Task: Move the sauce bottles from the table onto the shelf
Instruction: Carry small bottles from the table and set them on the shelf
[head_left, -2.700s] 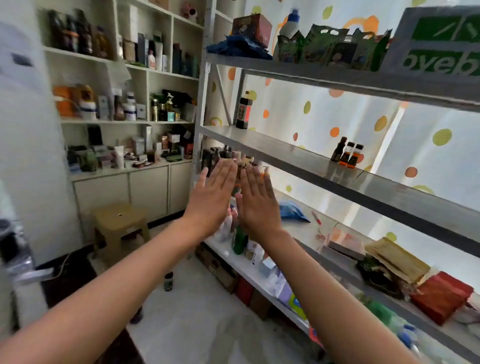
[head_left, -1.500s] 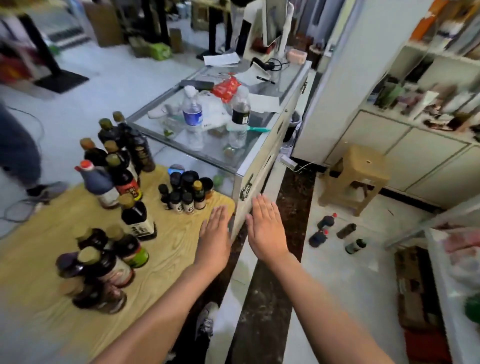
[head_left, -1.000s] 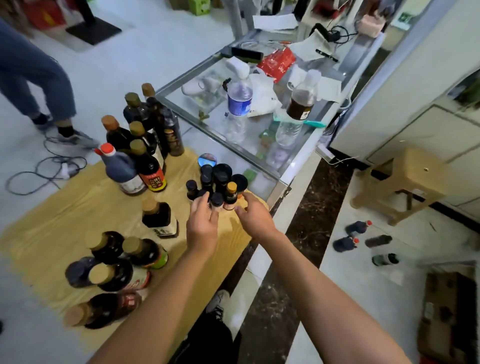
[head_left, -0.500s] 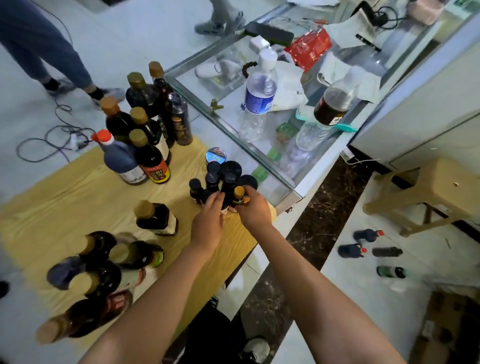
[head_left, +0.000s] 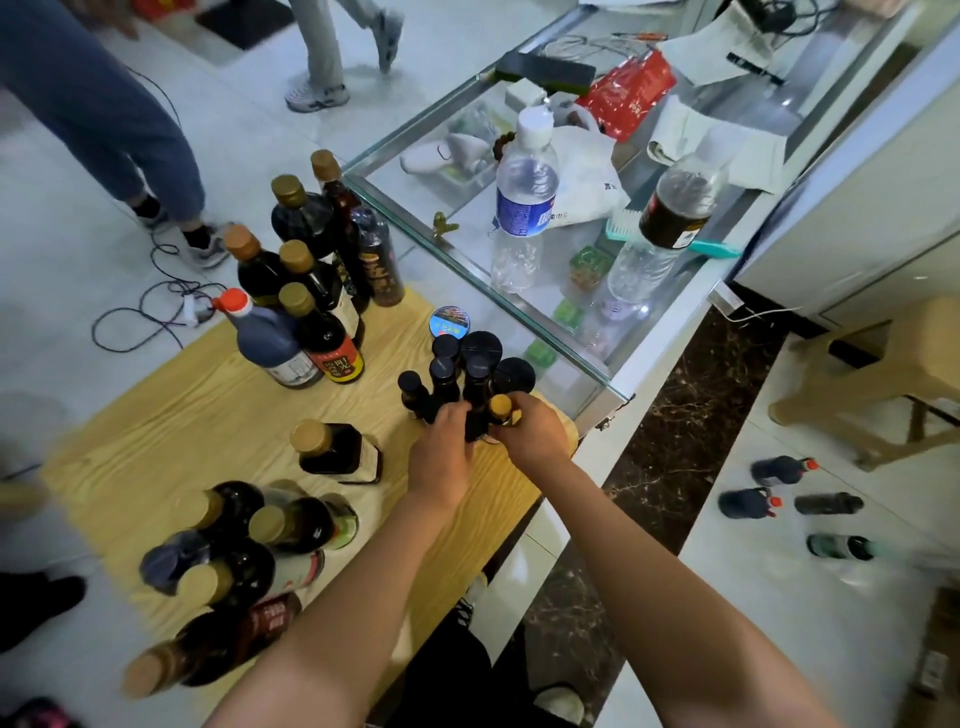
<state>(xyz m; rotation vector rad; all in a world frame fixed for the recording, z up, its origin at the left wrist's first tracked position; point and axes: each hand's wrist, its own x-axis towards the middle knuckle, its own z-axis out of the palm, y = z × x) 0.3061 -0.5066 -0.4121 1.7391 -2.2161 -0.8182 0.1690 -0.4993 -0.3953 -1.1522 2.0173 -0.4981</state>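
both hands, left hand (head_left: 441, 457) and right hand (head_left: 530, 431), clasp the small dark sauce bottles (head_left: 457, 379) at mid-frame on the wooden table (head_left: 182, 415)

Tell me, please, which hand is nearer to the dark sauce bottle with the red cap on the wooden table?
Left. The left hand grips small bottles right of the red-capped dark sauce bottle; the right hand lies farther right, beyond the left.

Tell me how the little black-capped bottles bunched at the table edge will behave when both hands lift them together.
The small bottles look narrow and tall, so any left loose would probably tip. The left hand and right hand curl round several at once, so a smooth middle one may slip down. They seem light for their size and stand near the table edge.
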